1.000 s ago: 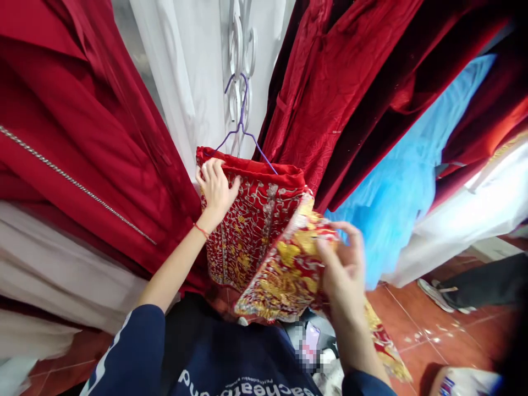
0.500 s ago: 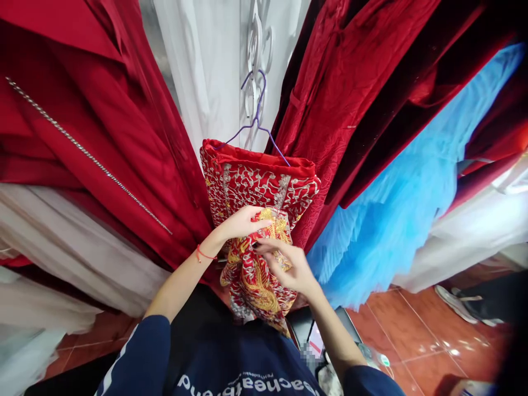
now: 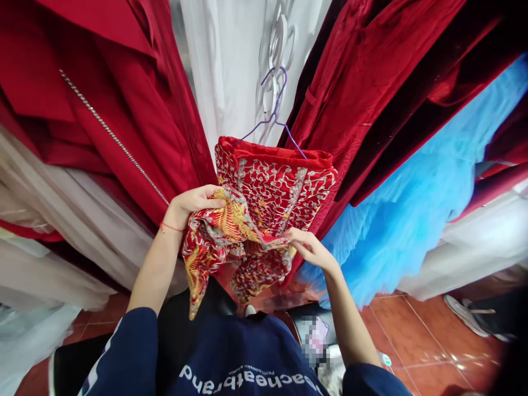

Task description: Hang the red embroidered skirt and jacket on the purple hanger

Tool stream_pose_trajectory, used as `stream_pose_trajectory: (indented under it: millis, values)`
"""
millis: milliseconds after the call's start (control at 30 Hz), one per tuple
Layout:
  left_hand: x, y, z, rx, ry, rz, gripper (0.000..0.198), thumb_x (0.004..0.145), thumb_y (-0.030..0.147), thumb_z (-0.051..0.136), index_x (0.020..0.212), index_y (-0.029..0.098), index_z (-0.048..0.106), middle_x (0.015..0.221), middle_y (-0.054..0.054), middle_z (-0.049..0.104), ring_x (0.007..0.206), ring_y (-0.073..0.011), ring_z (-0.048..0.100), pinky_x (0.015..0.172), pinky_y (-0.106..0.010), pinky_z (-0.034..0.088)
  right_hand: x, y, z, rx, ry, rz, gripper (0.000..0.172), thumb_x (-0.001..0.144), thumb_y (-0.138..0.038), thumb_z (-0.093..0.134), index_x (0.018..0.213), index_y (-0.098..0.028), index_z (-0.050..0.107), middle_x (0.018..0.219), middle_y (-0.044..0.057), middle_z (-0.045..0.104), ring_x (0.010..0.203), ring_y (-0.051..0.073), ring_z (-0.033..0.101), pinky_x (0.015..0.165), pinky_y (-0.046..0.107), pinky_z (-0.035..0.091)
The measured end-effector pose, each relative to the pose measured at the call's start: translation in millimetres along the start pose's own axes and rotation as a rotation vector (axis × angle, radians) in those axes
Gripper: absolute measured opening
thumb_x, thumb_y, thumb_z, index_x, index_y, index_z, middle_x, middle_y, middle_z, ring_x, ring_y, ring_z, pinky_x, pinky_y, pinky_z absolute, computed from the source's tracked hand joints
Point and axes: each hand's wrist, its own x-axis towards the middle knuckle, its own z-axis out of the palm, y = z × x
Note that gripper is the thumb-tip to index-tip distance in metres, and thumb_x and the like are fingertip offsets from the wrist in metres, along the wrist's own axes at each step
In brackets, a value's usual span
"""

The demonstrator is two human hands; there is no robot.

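Between my hands is a red garment with gold and silver embroidery, its ends drooping in folds. My left hand, with a red string bracelet at the wrist, pinches the left part of its upper edge. At the other end of that edge, my right hand is closed on the cloth. Just behind hangs a red skirt-like piece covered in silver embroidery, on a purple wire hanger. Whether the two embroidered pieces are joined cannot be made out.
White rings hang in a chain above the hanger. Red dresses crowd the left, and a blue tulle dress hangs at the right. Low by my right forearm lies a phone. A person's shoe stands on the tiled floor.
My hands have moved apart, the left one leftward and the right slightly rightward. The gathered garment is now spread between them. The camera view has shifted a little.
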Motion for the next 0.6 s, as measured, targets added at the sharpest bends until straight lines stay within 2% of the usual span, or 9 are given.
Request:
stream_pose_trajectory:
  millis: [100, 167, 233, 300, 333, 400, 500, 600]
  values:
    - [4, -14, -10.1, -0.037, -0.131, -0.075, 0.048, 0.058, 0.052, 0.088, 0.083, 0.014, 0.073, 0.075, -0.007, 0.074, 0.065, -0.0154, 0.067, 0.067, -0.026, 0.055, 29, -17, 3, 0.058, -0.03, -0.142, 0.024, 0.097, -0.02, 0.041, 0.091, -0.022, 0.064, 0.097, 0.005, 0.061, 0.092, 0.017, 0.059, 0.084, 0.038, 0.051]
    - [12, -24, -8.7, -0.013, -0.196, -0.082, 0.049, 0.054, 0.054, 0.089, 0.076, 0.013, 0.072, 0.074, -0.007, 0.074, 0.066, -0.0148, 0.067, 0.07, -0.026, 0.055, 51, -25, 12, 0.092, 0.028, -0.199, 0.024, 0.094, -0.023, 0.045, 0.079, -0.022, 0.062, 0.106, 0.005, 0.057, 0.1, 0.019, 0.057, 0.091, 0.043, 0.05]
    - [19, -33, -1.0, 0.003, -0.199, -0.036, 0.05, 0.054, 0.057, 0.087, 0.072, 0.013, 0.07, 0.079, -0.007, 0.074, 0.073, -0.0153, 0.067, 0.078, -0.028, 0.054, 70, -33, 23, 0.116, 0.123, -0.24, 0.027, 0.092, -0.029, 0.051, 0.068, -0.021, 0.061, 0.123, 0.005, 0.051, 0.119, 0.023, 0.051, 0.104, 0.048, 0.043]
    - [23, -43, 12.4, -0.001, -0.132, 0.038, 0.048, 0.057, 0.055, 0.086, 0.072, 0.012, 0.069, 0.087, -0.007, 0.074, 0.081, -0.0157, 0.068, 0.085, -0.029, 0.052, 86, -41, 32, 0.153, 0.176, -0.264, 0.032, 0.09, -0.037, 0.057, 0.063, -0.021, 0.061, 0.139, 0.001, 0.044, 0.135, 0.027, 0.04, 0.114, 0.051, 0.033]
    - [23, -48, 20.7, 0.0, -0.08, 0.069, 0.044, 0.06, 0.05, 0.086, 0.073, 0.012, 0.068, 0.089, -0.007, 0.074, 0.083, -0.0154, 0.067, 0.086, -0.029, 0.051, 91, -44, 36, 0.187, 0.162, -0.269, 0.034, 0.089, -0.041, 0.059, 0.062, -0.021, 0.061, 0.144, -0.001, 0.043, 0.137, 0.028, 0.037, 0.115, 0.051, 0.03]
    - [21, -55, 38.8, 0.026, 0.073, 0.1, 0.029, 0.07, 0.035, 0.082, 0.079, 0.011, 0.068, 0.089, -0.004, 0.073, 0.083, -0.0134, 0.066, 0.086, -0.028, 0.051, 99, -52, 43, 0.28, 0.087, -0.26, 0.037, 0.088, -0.047, 0.06, 0.062, -0.021, 0.063, 0.142, 0.0, 0.048, 0.134, 0.028, 0.042, 0.113, 0.052, 0.033]
    - [10, -58, 65.5, 0.092, 0.294, 0.086, 0.006, 0.082, 0.013, 0.064, 0.086, 0.01, 0.067, 0.083, 0.001, 0.072, 0.078, -0.0097, 0.063, 0.08, -0.025, 0.051, 99, -58, 53, 0.408, 0.024, -0.202, 0.037, 0.089, -0.051, 0.06, 0.064, -0.023, 0.065, 0.114, 0.004, 0.063, 0.114, 0.025, 0.057, 0.105, 0.05, 0.042]
    - [-7, -58, 89.8, 0.14, 0.47, 0.079, 0.009, 0.08, 0.007, 0.062, 0.086, 0.01, 0.067, 0.087, 0.001, 0.072, 0.081, -0.0097, 0.065, 0.081, -0.023, 0.051, 90, -58, 62, 0.5, 0.081, -0.136, 0.039, 0.086, -0.053, 0.064, 0.061, -0.023, 0.063, 0.088, 0.003, 0.061, 0.092, 0.02, 0.061, 0.095, 0.044, 0.048]
